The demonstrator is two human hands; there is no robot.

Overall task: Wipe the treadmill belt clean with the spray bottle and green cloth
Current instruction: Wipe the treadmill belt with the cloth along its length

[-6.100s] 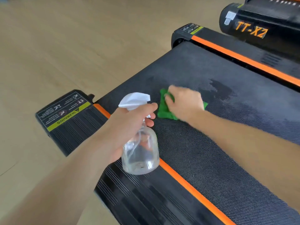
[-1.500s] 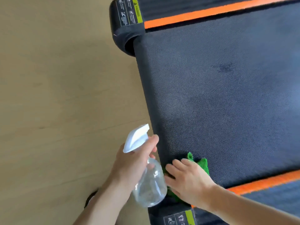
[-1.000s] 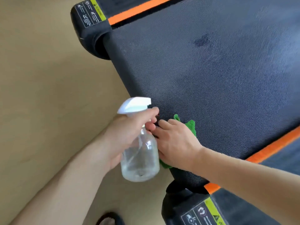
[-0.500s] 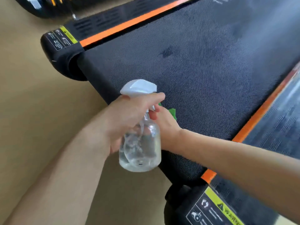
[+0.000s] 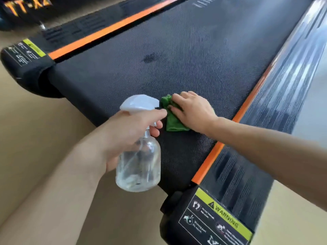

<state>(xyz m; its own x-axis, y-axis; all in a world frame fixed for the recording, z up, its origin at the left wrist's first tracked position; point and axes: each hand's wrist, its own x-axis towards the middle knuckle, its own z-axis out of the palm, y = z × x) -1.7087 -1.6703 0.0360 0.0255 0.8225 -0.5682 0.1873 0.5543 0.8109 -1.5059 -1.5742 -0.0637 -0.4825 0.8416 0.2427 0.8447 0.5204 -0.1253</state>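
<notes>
**Cloth on the belt, bottle held above its end**

While the wooden floor [image 5: 35, 138] fills the left and bottom of the view, the black treadmill belt [image 5: 177, 59] runs diagonally across most of the rest, with an orange stripe [image 5: 109, 30] along its far edge and another [image 5: 246, 106] along its near edge. A ribbed black side rail [image 5: 276, 110] lies beside the near stripe, ending in a cap with a yellow warning label [image 5: 224, 216]. A small dark damp spot [image 5: 149, 58] shows on the belt's middle. The left hand [image 5: 127, 131] grips the neck of the clear spray bottle [image 5: 138, 165], fingers curled under its white trigger head [image 5: 139, 102], and holds it upright in the air over the belt's end. The right hand [image 5: 192, 112] lies palm down, fingers fairly straight, pressing the green cloth [image 5: 170, 119] flat on the belt, just beside the bottle's nozzle.
</notes>
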